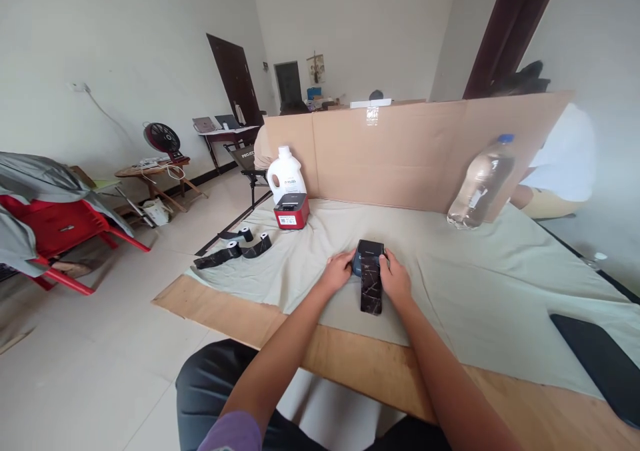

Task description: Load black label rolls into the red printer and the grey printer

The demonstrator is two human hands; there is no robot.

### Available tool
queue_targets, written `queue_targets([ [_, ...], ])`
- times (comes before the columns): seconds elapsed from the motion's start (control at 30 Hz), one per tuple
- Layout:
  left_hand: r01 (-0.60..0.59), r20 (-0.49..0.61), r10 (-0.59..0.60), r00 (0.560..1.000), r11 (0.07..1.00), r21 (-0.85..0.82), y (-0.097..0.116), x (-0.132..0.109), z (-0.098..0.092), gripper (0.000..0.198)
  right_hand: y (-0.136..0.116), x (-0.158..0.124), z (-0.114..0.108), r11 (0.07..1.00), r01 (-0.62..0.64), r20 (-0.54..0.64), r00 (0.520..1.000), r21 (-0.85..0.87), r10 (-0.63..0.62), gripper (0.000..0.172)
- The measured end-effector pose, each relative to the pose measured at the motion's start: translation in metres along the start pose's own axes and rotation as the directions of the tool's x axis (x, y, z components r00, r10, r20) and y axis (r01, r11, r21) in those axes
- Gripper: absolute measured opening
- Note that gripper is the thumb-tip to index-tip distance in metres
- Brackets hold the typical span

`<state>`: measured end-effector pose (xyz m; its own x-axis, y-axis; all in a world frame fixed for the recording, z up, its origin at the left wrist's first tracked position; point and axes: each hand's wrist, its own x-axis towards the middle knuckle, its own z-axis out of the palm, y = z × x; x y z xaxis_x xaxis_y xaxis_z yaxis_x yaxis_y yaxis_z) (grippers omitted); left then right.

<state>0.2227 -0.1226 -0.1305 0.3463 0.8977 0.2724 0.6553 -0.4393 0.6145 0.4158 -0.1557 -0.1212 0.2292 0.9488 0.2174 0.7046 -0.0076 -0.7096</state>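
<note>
A small dark receipt printer [371, 246] rests on the cloth in front of me. From its front a strip of black, marble-patterned paper [371, 291] hangs down toward me and lies on the cloth. My left hand [339, 270] is closed against the printer's left side, its fingertips partly hidden by the body. On the opposite side, my right hand [397, 278] grips the printer, with the thumb near the top edge of the paper strip. Farther left lie several rolls of black paper [233, 251] with loose ends unrolled. Behind them stands a red and black printer [293, 212] with a white label.
A white jug [287, 176] stands behind the red printer. An upright cardboard panel [380, 158] borders the back, with a large clear bottle [483, 184] leaning on it. At right lies a black phone-like slab [600, 364]. A person in white [573, 151] sits beyond the panel.
</note>
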Motion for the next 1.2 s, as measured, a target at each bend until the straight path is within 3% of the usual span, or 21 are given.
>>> queue_targets([
  [0.27,0.028,-0.021,-0.028,0.999,1.000,0.004,0.002,-0.001,0.002,0.059,-0.006,0.000,-0.007,0.990,-0.033,0.077,0.996,-0.140,0.045,0.060],
  [0.33,0.088,-0.033,-0.093,0.995,0.990,-0.109,0.004,0.004,-0.001,0.050,-0.007,0.000,-0.007,0.988,-0.048,0.081,0.995,-0.147,0.060,0.058],
  [0.4,0.208,0.036,-0.206,0.978,0.939,-0.273,0.006,0.014,-0.009,0.045,-0.008,-0.001,-0.007,0.986,-0.051,0.076,0.995,-0.160,0.064,0.057],
  [0.5,0.388,0.250,-0.311,0.917,0.843,-0.372,0.007,0.039,-0.027,0.040,-0.010,-0.001,-0.008,0.985,-0.037,0.069,0.996,-0.166,0.049,0.055],
  [0.63,0.519,0.465,-0.357,0.811,0.805,-0.287,0.002,0.072,-0.047,0.024,-0.009,-0.001,-0.007,0.987,-0.054,0.068,0.996,-0.148,0.065,0.054],
  [0.73,0.589,0.551,-0.404,0.730,0.781,-0.208,-0.003,0.085,-0.051,0.020,-0.007,0.001,-0.007,0.989,-0.067,0.068,0.995,-0.129,0.077,0.054],
  [0.8,0.612,0.569,-0.424,0.705,0.768,-0.186,-0.005,0.087,-0.050,0.022,-0.006,0.001,-0.006,0.991,-0.066,0.062,0.995,-0.119,0.074,0.054],
  [1.2,0.600,0.507,-0.428,0.748,0.762,-0.242,0.008,0.082,-0.047,0.013,-0.007,-0.001,-0.005,0.994,-0.079,0.051,0.995,-0.072,0.083,0.055],
])
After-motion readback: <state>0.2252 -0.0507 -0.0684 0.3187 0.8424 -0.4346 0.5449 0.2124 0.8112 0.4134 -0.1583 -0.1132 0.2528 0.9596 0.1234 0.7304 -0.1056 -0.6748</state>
